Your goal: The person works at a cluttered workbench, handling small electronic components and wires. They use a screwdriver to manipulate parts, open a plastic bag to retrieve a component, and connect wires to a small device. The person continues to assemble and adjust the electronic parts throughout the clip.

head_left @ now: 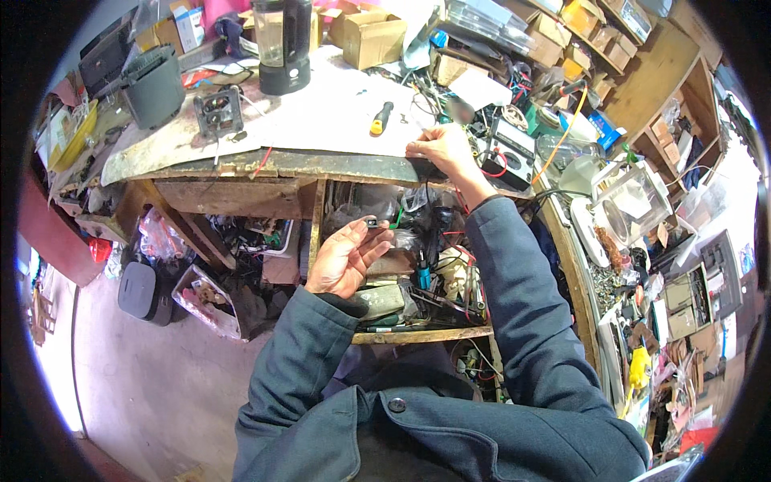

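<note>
Above the open drawer point(422, 335), my left hand point(344, 261) pinches a small black part point(371, 222) with a light spot between thumb and fingertips. My right hand point(446, 151) reaches further out to the front edge of the white-topped workbench point(321, 120). Its thumb and fingers are closed together there; what they hold, if anything, is too small to make out. Just beyond that hand, a screwdriver point(381, 119) with a yellow and black handle lies on the bench. Inside the drawer are cables, plastic bags and a teal-handled tool point(423, 271).
A blender point(281, 48), a dark grey container point(151, 87) and a small opened device point(218, 112) stand at the back left. Right of my right hand sits a black and white box-shaped device point(511, 151) among tangled wires. Cluttered shelves point(618, 48) rise at the far right.
</note>
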The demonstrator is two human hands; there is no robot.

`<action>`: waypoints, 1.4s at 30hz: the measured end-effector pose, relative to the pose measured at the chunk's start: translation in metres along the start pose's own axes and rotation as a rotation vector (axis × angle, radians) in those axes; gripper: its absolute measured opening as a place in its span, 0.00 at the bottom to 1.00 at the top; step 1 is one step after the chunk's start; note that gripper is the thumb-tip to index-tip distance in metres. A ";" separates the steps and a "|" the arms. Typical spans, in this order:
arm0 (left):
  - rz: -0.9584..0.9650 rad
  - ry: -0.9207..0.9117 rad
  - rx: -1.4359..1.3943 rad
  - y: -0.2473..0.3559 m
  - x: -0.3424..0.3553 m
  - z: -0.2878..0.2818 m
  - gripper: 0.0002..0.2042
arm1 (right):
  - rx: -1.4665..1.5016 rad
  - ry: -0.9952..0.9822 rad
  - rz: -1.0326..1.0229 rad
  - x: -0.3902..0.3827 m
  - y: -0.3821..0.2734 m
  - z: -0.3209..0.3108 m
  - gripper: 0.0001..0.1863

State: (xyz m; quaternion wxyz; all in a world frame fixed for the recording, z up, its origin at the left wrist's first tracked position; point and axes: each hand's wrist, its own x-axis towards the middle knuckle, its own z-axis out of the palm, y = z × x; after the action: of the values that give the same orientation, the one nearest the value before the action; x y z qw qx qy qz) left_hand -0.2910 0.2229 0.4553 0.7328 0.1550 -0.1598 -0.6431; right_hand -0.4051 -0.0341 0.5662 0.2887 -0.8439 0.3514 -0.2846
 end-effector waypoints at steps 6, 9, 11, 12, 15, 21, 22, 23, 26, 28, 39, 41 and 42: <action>0.016 0.014 0.015 0.002 -0.003 0.001 0.11 | 0.036 -0.024 0.022 -0.002 -0.008 -0.001 0.11; 0.016 0.018 0.023 0.005 -0.007 0.004 0.11 | -0.032 0.016 0.016 -0.004 -0.013 0.002 0.12; 0.006 0.006 0.018 0.003 -0.003 0.002 0.11 | -0.056 0.026 0.020 -0.005 -0.011 -0.001 0.13; -0.003 0.003 0.006 0.003 -0.002 0.003 0.12 | -0.065 0.035 0.015 -0.004 -0.006 -0.002 0.15; 0.010 0.001 -0.003 0.003 -0.001 0.003 0.12 | -0.063 0.215 -0.061 -0.010 -0.012 -0.006 0.16; 0.006 0.004 -0.022 0.001 -0.002 0.004 0.14 | 0.408 0.384 -0.166 -0.082 -0.048 -0.006 0.16; 0.002 0.004 -0.013 0.000 -0.001 0.006 0.15 | 0.289 0.400 -0.144 -0.095 -0.039 -0.006 0.16; 0.004 0.007 0.001 0.000 -0.001 0.005 0.15 | 0.361 0.341 -0.057 -0.110 -0.038 -0.004 0.17; -0.021 0.033 0.018 -0.002 -0.001 0.007 0.16 | 0.811 0.177 -0.099 -0.142 -0.022 0.016 0.16; -0.029 0.046 0.025 -0.003 -0.002 0.009 0.17 | 0.904 0.112 -0.142 -0.152 -0.021 0.027 0.09; -0.003 -0.026 0.047 -0.007 0.000 0.010 0.17 | 0.666 0.034 -0.231 -0.168 -0.034 0.040 0.10; -0.002 -0.031 0.045 -0.008 0.000 0.010 0.17 | 0.442 0.082 -0.374 -0.165 -0.036 0.038 0.10; -0.002 -0.028 0.044 -0.008 0.000 0.010 0.17 | 0.365 0.125 -0.446 -0.163 -0.037 0.038 0.10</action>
State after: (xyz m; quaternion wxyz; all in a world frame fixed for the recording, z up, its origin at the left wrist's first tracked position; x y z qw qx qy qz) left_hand -0.3026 0.2217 0.4609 0.7260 0.1622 -0.1841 -0.6424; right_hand -0.4594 0.1218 0.5206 0.3440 -0.8153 0.1171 -0.4508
